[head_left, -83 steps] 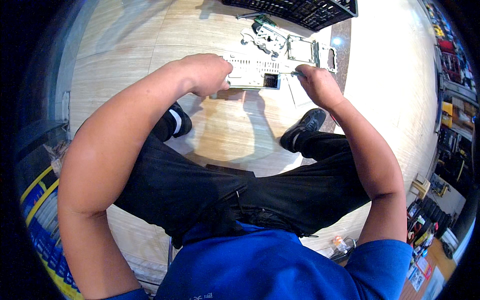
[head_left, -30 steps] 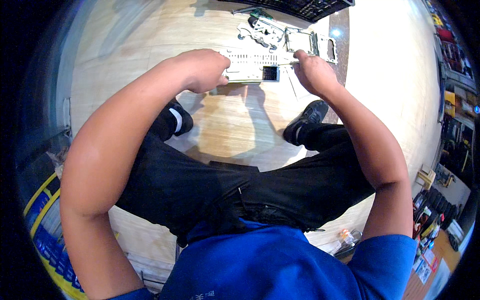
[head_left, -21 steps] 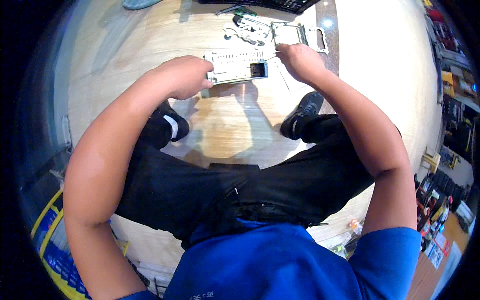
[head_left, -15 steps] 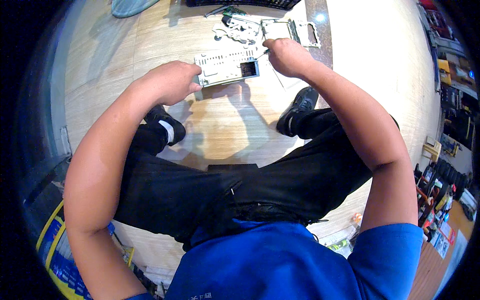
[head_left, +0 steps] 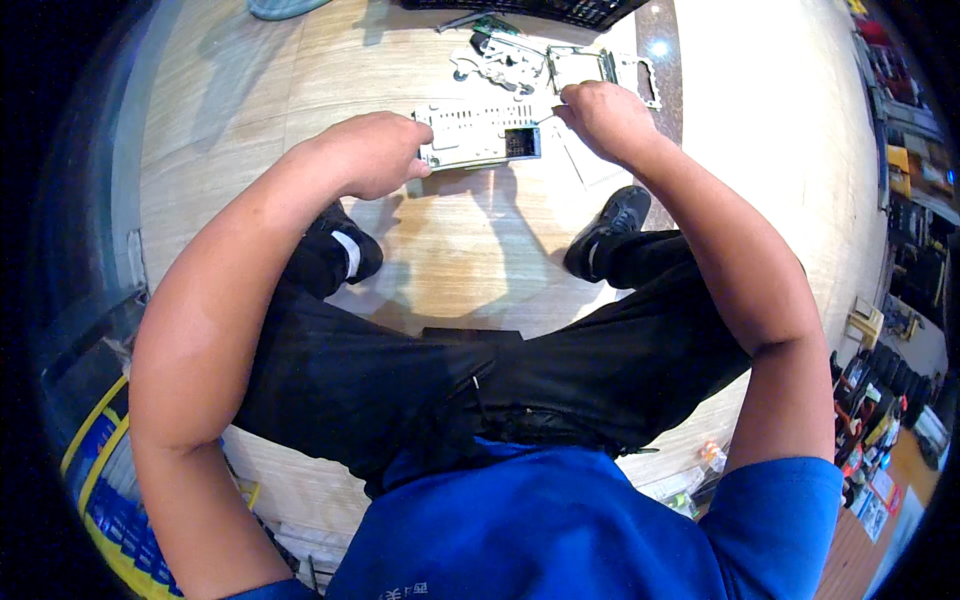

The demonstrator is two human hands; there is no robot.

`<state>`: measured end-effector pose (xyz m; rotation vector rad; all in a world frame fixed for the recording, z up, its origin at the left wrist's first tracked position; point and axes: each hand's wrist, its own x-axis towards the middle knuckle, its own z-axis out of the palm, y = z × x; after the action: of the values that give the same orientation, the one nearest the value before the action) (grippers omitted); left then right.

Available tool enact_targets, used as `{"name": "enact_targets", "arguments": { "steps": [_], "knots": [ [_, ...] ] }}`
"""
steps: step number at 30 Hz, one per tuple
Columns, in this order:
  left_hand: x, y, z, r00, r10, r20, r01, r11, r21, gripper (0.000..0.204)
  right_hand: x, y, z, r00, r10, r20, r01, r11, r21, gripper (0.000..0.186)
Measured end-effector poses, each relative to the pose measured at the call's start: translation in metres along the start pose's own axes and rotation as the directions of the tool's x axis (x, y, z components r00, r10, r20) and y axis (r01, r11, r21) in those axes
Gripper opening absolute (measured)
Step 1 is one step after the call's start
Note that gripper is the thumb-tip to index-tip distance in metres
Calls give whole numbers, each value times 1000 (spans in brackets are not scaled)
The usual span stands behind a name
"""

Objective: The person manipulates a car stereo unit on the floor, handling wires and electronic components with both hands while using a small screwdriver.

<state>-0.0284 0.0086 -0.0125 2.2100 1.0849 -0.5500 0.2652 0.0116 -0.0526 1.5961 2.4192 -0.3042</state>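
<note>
A pale metal housing (head_left: pixel 470 135) with rows of vent slots and a dark square opening at its right end is tilted just above or on the floor; I cannot tell which. My left hand (head_left: pixel 385 155) grips its left end, thumb at the near edge and fingers over the top. My right hand (head_left: pixel 605 115) is closed beyond the housing's right far corner. From its fingers a thin-shafted tool (head_left: pixel 552 114) points to that corner; its handle is hidden in the hand. Close behind lie a pale metal frame (head_left: pixel 580 68) and a cut-out metal bracket piece (head_left: pixel 510 62).
A green circuit board (head_left: pixel 492 25) lies near a black plastic crate (head_left: pixel 560 10) at the far edge. My shoes (head_left: pixel 610 225) stand either side on the wood-look floor (head_left: pixel 450 285). Shelves of goods (head_left: pixel 905 220) line the right, and a blue-yellow stack (head_left: pixel 110 510) is at lower left.
The whole view has shifted, so the floor, housing and hands appear slightly farther right. Both hands keep about the same place on and beside the housing.
</note>
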Motion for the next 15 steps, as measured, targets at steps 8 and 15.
{"name": "enact_targets", "arguments": {
  "steps": [8, 15],
  "knots": [
    [-1, 0, 1, 1000, -29, -2, 29, 1000, 0, 34, 0, -7, -1, 999, 18, 41, -22, 995, 97, 25],
    [-2, 11, -10, 993, -80, 88, 79, 997, 18, 40, 5, -3, 2, 998, 5, 67, -16, 986, 165, 28]
  ]
}}
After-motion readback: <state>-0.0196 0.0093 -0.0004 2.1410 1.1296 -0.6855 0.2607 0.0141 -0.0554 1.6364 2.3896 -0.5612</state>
